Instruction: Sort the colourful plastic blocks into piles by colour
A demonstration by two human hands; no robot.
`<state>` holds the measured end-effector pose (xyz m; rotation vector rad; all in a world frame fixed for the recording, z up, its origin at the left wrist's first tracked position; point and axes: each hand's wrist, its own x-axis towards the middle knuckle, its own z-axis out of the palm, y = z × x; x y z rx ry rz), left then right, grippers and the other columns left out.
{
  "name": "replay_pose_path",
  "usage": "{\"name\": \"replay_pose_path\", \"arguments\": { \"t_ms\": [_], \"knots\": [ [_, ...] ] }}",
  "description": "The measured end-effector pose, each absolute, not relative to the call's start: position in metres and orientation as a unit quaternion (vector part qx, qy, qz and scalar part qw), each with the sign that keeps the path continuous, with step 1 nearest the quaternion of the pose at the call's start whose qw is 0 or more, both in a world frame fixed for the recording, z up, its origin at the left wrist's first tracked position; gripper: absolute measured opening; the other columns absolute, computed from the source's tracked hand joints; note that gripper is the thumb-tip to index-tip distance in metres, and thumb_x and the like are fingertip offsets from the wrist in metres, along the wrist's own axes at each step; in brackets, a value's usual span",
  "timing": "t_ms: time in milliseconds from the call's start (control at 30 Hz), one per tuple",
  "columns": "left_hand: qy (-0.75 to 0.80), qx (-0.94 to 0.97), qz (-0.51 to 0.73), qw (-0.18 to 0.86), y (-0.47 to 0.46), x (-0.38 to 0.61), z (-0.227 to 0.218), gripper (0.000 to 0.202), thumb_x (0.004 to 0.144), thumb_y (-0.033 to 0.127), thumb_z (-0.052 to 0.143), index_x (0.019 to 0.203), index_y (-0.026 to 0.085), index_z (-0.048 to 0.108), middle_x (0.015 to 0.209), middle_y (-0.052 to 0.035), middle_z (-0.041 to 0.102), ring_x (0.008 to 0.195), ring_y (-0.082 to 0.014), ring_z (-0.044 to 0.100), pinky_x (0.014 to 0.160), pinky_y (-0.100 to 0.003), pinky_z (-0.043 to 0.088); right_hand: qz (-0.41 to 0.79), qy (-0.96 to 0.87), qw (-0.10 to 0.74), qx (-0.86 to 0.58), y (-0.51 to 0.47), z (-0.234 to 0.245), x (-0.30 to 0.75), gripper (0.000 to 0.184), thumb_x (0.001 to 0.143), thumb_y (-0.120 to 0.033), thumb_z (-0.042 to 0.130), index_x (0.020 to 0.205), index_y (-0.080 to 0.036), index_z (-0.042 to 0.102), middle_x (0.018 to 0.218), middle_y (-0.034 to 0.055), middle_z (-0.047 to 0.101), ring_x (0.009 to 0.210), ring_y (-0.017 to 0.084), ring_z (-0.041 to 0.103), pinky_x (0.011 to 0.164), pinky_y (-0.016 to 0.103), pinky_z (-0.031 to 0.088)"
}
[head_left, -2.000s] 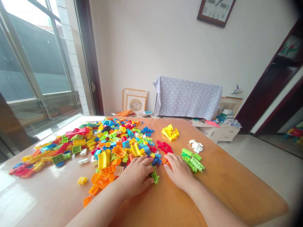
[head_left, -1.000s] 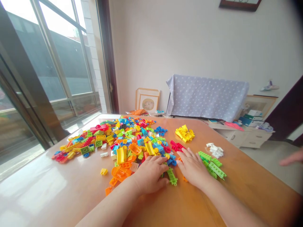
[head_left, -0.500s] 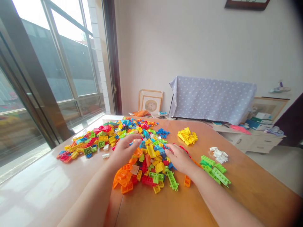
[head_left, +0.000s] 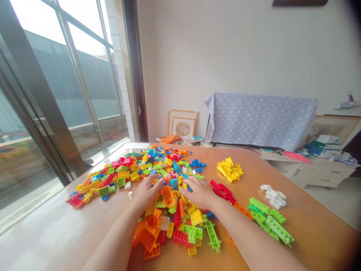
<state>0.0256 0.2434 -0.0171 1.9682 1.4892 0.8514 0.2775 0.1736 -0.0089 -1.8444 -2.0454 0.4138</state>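
A big heap of mixed coloured plastic bricks (head_left: 166, 210) covers the middle of the wooden table (head_left: 304, 233). My left hand (head_left: 146, 192) lies palm down on the heap's left side, fingers spread over the bricks. My right hand (head_left: 199, 192) rests palm down on the heap's right side, fingers apart. An orange curved brick (head_left: 168, 195) sits between the two hands. Neither hand grips a brick. Sorted small piles lie to the right: red bricks (head_left: 222, 190), yellow bricks (head_left: 229, 170), green bricks (head_left: 269, 220), white bricks (head_left: 273, 195) and blue bricks (head_left: 197, 165).
More mixed bricks (head_left: 96, 182) stretch left toward the window (head_left: 56, 94). Beyond the table stand a dotted cloth-covered object (head_left: 262, 120), framed pictures (head_left: 182, 126) on the floor and a low white cabinet (head_left: 316, 173) with clutter.
Both hands went from the table's near edge forward into the heap and dragged bricks toward me, so the heap spread nearer. The view shifted right and down slightly.
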Motion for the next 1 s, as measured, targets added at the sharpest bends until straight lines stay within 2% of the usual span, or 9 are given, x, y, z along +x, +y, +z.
{"name": "replay_pose_path", "arguments": {
  "t_ms": [100,167,233,400,600,800,1000],
  "knots": [
    [0.496,0.763,0.300,0.286,0.227,0.040,-0.015,0.056,0.088,0.070,0.052,0.120,0.027,0.069,0.125,-0.0078,0.071,0.114,-0.0283,0.064,0.100,-0.038,0.048,0.136,-0.740,0.186,-0.631,0.156,-0.008,0.283,0.064,0.094,-0.068,0.048,0.141,-0.026,0.059,0.147,0.0110,0.055,0.138,0.032,0.047,0.115,0.048,0.034],
    [0.458,0.778,0.292,0.315,0.214,0.048,-0.010,0.052,0.089,0.066,0.054,0.121,0.029,0.069,0.126,-0.0065,0.070,0.117,-0.0273,0.063,0.099,-0.036,0.048,0.137,-0.744,0.184,-0.628,0.142,-0.007,0.287,0.063,0.095,-0.066,0.048,0.143,-0.026,0.057,0.148,0.0112,0.055,0.137,0.032,0.047,0.115,0.048,0.035],
    [0.447,0.777,0.275,0.349,0.203,0.054,-0.002,0.051,0.089,0.066,0.054,0.119,0.028,0.070,0.122,-0.0064,0.071,0.112,-0.0269,0.065,0.096,-0.035,0.050,0.149,-0.741,0.179,-0.630,0.129,-0.005,0.292,0.063,0.096,-0.065,0.048,0.145,-0.025,0.055,0.150,0.0115,0.053,0.139,0.032,0.046,0.115,0.049,0.035],
    [0.423,0.774,0.234,0.408,0.184,0.062,0.016,0.055,0.088,0.067,0.057,0.123,0.027,0.069,0.126,-0.0072,0.070,0.114,-0.0278,0.063,0.095,-0.035,0.050,0.156,-0.731,0.198,-0.634,0.102,-0.002,0.302,0.060,0.096,-0.058,0.053,0.145,-0.023,0.054,0.148,0.0126,0.054,0.138,0.032,0.048,0.114,0.048,0.039],
    [0.348,0.783,0.200,0.475,0.177,0.066,0.021,0.053,0.091,0.064,0.055,0.126,0.026,0.069,0.128,-0.0064,0.068,0.118,-0.0259,0.061,0.100,-0.033,0.047,0.129,-0.727,0.224,-0.636,0.087,-0.002,0.308,0.048,0.096,-0.060,0.053,0.125,-0.024,0.067,0.128,0.0129,0.066,0.118,0.031,0.061,0.098,0.045,0.049],
    [0.324,0.774,0.175,0.515,0.172,0.065,0.042,0.052,0.097,0.062,0.043,0.102,0.022,0.075,0.110,-0.0044,0.073,0.108,-0.0260,0.062,0.093,-0.030,0.047,0.127,-0.722,0.292,-0.615,0.088,0.000,0.312,0.034,0.099,-0.052,0.052,0.098,-0.024,0.072,0.099,0.0068,0.071,0.093,0.023,0.066,0.084,0.034,0.051],
    [0.346,0.762,0.145,0.528,0.169,0.065,0.053,0.053,0.095,0.065,0.045,0.096,0.023,0.076,0.106,-0.0038,0.074,0.104,-0.0262,0.062,0.084,-0.028,0.048,0.113,-0.703,0.306,-0.632,0.087,-0.003,0.310,0.023,0.096,-0.045,0.059,0.097,-0.024,0.069,0.090,0.0031,0.071,0.085,0.021,0.065,0.081,0.034,0.049]
  ]
}}
